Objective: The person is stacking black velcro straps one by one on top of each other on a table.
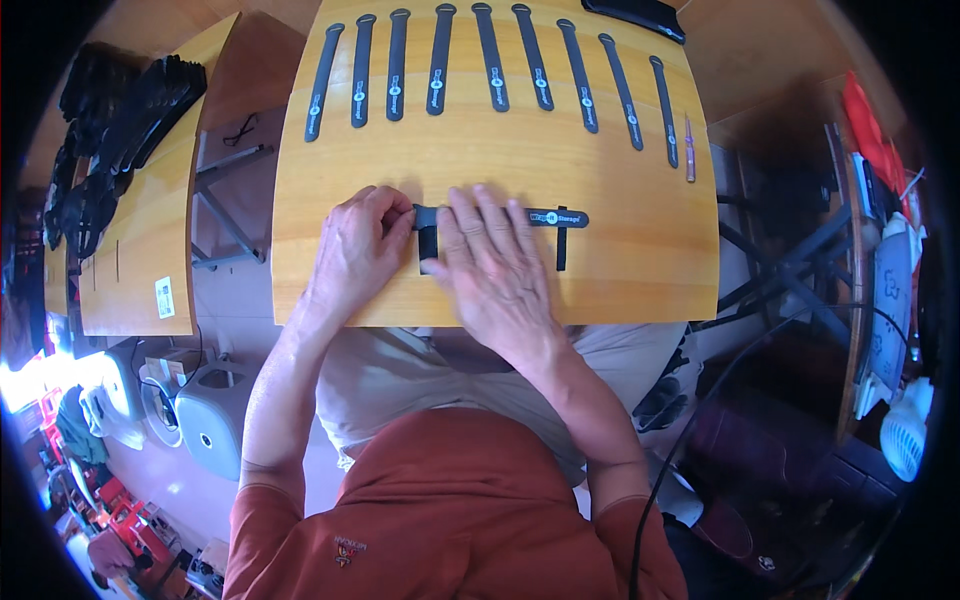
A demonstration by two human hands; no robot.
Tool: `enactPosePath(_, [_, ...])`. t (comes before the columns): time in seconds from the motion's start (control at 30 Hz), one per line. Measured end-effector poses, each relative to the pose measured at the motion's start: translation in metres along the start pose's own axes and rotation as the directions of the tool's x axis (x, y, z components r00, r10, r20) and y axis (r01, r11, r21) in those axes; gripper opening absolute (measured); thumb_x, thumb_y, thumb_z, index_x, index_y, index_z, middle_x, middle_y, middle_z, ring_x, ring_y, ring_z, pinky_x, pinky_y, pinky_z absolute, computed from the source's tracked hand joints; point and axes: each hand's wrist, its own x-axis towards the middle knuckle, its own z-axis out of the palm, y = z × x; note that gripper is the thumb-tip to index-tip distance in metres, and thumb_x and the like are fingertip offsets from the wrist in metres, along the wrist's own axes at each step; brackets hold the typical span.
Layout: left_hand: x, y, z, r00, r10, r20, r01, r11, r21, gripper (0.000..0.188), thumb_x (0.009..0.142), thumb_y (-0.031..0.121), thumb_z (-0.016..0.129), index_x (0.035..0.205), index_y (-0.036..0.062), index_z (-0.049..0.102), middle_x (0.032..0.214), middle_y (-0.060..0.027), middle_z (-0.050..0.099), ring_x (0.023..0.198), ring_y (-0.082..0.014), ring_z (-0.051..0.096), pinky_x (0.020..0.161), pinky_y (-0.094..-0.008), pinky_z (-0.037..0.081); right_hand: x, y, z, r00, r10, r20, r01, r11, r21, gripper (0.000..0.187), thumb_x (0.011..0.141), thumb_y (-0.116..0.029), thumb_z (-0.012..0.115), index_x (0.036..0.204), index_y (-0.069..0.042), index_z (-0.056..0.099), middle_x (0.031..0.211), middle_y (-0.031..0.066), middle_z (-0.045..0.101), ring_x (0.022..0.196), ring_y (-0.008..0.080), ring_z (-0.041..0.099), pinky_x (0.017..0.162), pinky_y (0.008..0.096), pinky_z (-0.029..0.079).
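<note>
Before me on the wooden table, a dark grey strap [562,218] with a rounded right end and pale printing lies crosswise. My left hand [362,240] pinches its left end between thumb and forefinger, the other fingers curled. Flat across the strap's middle rests my right hand [497,255], fingers stretched out, covering that stretch. Two short black strips run toward me from the strap: a left black strip [429,245], partly beside my right thumb, and a right black strip [562,250].
Along the table's far side several similar straps [438,60] lie in a row, with a slim pinkish tool [690,150] at the right end. A black item [640,15] sits at the far right corner. On the side table [150,270] at left are piled black straps [150,110].
</note>
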Motion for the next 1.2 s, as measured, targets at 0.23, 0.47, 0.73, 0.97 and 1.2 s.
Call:
enactPosePath(0.23, [-0.001, 0.005, 0.000, 0.999, 0.046, -0.004, -0.045, 0.997, 0.055, 0.009, 0.089, 0.004, 0.069, 0.095, -0.0029, 0.067, 0.085, -0.0196, 0.070, 0.081, -0.0358, 0.071, 0.075, -0.0430, 0.056, -0.032, 0.047, -0.016, 0.983, 0.104, 0.150, -0.118, 0.989, 0.089, 0.067, 0.096, -0.045, 0.065, 0.143, 0.003, 0.056, 0.156, 0.0170, 0.049, 0.151, 0.0314, 0.036, 0.124, 0.0528, 0.024])
enactPosePath(0.47, [-0.004, 0.011, 0.003, 0.996, 0.092, -0.021, -0.081, 0.947, 0.311, 0.011, 0.091, 0.008, 0.069, 0.099, 0.0015, 0.068, 0.101, -0.0157, 0.070, 0.086, -0.0348, 0.070, 0.075, -0.0432, 0.056, -0.049, 0.071, -0.026, 0.972, 0.193, 0.137, -0.192, 0.981, -0.017, 0.066, 0.098, -0.042, 0.063, 0.147, 0.002, 0.052, 0.157, 0.0177, 0.047, 0.150, 0.0334, 0.037, 0.124, 0.0509, 0.026])
enactPosePath(0.73, [-0.033, 0.016, 0.015, 0.882, 0.470, 0.016, -0.411, 0.752, 0.515, 0.032, 0.090, 0.019, 0.073, 0.118, 0.0027, 0.071, 0.121, -0.0076, 0.068, 0.115, -0.0266, 0.063, 0.098, -0.0415, 0.052, -0.049, 0.071, -0.025, 0.977, 0.189, 0.100, -0.188, 0.982, -0.020, 0.063, 0.097, -0.040, 0.065, 0.143, 0.002, 0.056, 0.155, 0.0167, 0.050, 0.148, 0.0331, 0.040, 0.123, 0.0503, 0.028])
enactPosePath(0.97, [-0.040, -0.009, -0.015, 0.882, 0.452, 0.134, -0.466, 0.790, 0.400, 0.039, 0.091, 0.019, 0.073, 0.124, -0.0009, 0.069, 0.135, -0.0136, 0.066, 0.127, -0.0318, 0.060, 0.107, -0.0430, 0.047, -0.031, 0.103, -0.043, 0.962, 0.268, -0.045, -0.253, 0.943, 0.217, 0.037, 0.098, -0.024, 0.067, 0.120, 0.005, 0.064, 0.129, 0.0223, 0.064, 0.124, 0.0389, 0.058, 0.103, 0.0472, 0.048])
enactPosePath(1.2, [-0.044, -0.007, -0.009, 0.911, 0.409, -0.051, -0.386, 0.890, 0.243, 0.033, 0.089, 0.012, 0.075, 0.118, -0.0029, 0.070, 0.126, -0.0174, 0.067, 0.119, -0.0360, 0.063, 0.101, -0.0434, 0.051, 0.007, 0.174, -0.038, 0.954, 0.228, -0.196, -0.254, 0.960, -0.121, 0.042, 0.101, -0.024, 0.063, 0.128, 0.008, 0.062, 0.137, 0.0234, 0.061, 0.131, 0.0385, 0.054, 0.112, 0.0455, 0.043])
